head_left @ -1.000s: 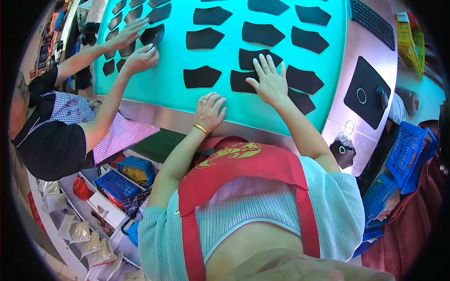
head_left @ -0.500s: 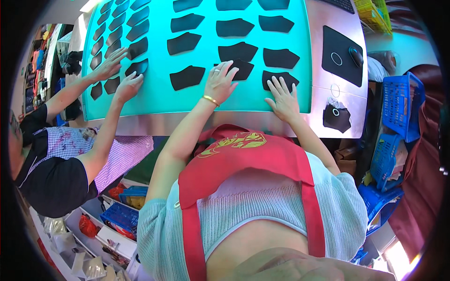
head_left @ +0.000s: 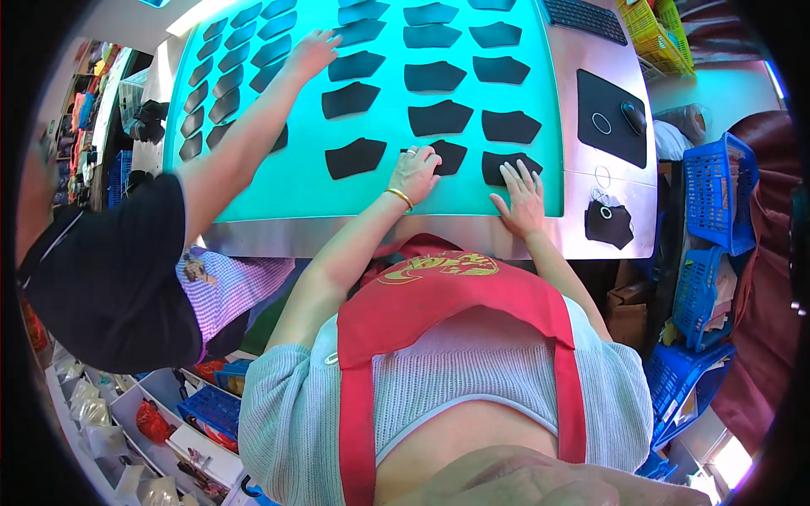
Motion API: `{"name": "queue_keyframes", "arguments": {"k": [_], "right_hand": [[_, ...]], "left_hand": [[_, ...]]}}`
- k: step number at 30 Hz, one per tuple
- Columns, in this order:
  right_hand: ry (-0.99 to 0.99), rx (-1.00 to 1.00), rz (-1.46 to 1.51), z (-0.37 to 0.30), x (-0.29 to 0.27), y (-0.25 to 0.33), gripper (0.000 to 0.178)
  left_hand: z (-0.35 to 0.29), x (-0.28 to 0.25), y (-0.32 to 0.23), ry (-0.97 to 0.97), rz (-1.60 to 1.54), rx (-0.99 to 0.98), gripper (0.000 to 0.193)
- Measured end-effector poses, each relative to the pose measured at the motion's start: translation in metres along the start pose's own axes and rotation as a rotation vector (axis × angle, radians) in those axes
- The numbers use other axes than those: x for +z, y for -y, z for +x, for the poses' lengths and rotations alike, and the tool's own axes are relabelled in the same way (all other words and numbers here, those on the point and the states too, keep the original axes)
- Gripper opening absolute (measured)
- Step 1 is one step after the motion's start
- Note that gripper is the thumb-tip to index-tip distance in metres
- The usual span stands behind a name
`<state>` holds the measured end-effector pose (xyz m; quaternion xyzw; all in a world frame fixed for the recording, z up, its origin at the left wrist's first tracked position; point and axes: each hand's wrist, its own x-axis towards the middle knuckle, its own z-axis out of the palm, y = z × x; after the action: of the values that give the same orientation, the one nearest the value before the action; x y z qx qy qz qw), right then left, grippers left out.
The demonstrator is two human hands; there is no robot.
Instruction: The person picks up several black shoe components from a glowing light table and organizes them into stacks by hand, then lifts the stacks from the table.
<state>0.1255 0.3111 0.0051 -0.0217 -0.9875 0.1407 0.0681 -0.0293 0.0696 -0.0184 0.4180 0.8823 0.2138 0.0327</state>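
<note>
Turquoise tabletop [head_left: 295, 192], black piece [head_left: 495, 167], partly under right fingers [head_left: 511, 180]

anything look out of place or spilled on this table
One irregular dark piece lies by itself on the metal border at the right, which looks odd because the black cut pieces sit in rough rows on the turquoise surface. No spill shows.
</note>
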Motion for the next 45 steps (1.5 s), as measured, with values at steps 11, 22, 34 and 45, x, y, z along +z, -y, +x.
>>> {"name": "queue_keyframes", "arguments": {"k": [11,22,34,45], "right_hand": [[-0.049,-0.05,0.012,0.004,-0.009,0.002,0.061],[-0.069,0.036,0.096,0.004,-0.014,0.002,0.061],[-0.03,0.024,0.177,0.006,-0.016,-0.008,0.063],[-0.041,-0.269,0.553,-0.014,-0.058,-0.08,0.046]], "left_hand": [[0.113,-0.011,0.065,-0.31,-0.061,0.028,0.028],[0.272,0.001,0.117,-0.129,0.23,-0.251,0.037],[0.27,-0.009,0.098,0.036,0.237,-0.396,0.041],[0.098,0.006,-0.023,-0.426,0.031,-0.212,0.037]]}}
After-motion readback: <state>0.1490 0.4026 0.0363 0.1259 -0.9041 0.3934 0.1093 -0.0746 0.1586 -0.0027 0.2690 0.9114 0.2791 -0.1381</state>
